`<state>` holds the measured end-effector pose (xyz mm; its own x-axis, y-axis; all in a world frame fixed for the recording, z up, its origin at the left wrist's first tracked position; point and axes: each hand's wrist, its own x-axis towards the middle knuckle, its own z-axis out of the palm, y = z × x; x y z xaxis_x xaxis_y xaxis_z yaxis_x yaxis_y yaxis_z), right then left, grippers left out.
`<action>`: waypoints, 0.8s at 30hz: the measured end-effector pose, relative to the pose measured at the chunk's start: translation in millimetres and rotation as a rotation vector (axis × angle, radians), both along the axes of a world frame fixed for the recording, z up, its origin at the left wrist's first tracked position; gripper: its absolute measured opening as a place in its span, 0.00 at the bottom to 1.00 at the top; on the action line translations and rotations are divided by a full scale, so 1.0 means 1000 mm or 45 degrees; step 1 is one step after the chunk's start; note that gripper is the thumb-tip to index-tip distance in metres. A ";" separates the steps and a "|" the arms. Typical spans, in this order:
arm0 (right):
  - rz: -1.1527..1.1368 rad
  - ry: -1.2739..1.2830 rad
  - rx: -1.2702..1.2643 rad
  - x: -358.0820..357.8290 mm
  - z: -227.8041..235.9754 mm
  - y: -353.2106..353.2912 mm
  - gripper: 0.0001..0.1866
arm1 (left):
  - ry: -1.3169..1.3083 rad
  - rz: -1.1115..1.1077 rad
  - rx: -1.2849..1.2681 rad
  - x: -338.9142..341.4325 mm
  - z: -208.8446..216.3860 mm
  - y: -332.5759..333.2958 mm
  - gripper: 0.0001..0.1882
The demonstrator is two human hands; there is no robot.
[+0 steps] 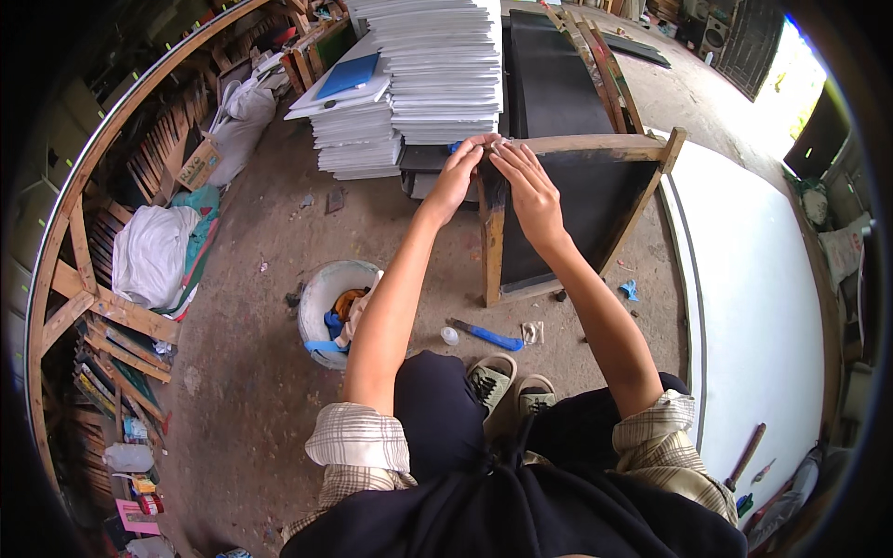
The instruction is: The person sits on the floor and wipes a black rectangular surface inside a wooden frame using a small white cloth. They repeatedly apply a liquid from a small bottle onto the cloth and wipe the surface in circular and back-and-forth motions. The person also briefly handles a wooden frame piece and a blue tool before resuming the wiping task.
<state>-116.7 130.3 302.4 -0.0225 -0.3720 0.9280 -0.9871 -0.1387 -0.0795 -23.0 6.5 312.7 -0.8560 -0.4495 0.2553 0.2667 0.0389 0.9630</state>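
A wooden-framed black panel (579, 200) stands upright on the floor in front of me, its near left corner post darkly smudged. At the top of that corner my two hands come together, fingertips almost meeting. My left hand (454, 184) is closed, its fingers bent in toward the corner. From the other side my right hand (532, 193) reaches over the top rail, fingers close together and tips pressed down. A small pale glint shows between the fingertips, too small to name. Below lie a blue-handled tool (490, 336), a small clear cup (449, 336) and a torn square packet (532, 333).
A white bucket (316, 299) with cloths stands left of my legs. Tall stacks of white sheets (442, 70) rise behind the frame, beside black panels (553, 79). A large white board (753, 279) lies at right. Wooden racks (121, 316) and a white sack (153, 253) line the left.
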 end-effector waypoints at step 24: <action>-0.138 -0.064 0.039 0.004 0.014 -0.006 0.10 | 0.140 0.068 -0.001 -0.002 -0.004 0.002 0.12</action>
<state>-112.7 124.5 316.7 -0.1106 -0.3933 0.9127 -0.9908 -0.0280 -0.1321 -25.0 8.3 309.1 -0.7976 -0.4935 0.3467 0.3684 0.0564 0.9279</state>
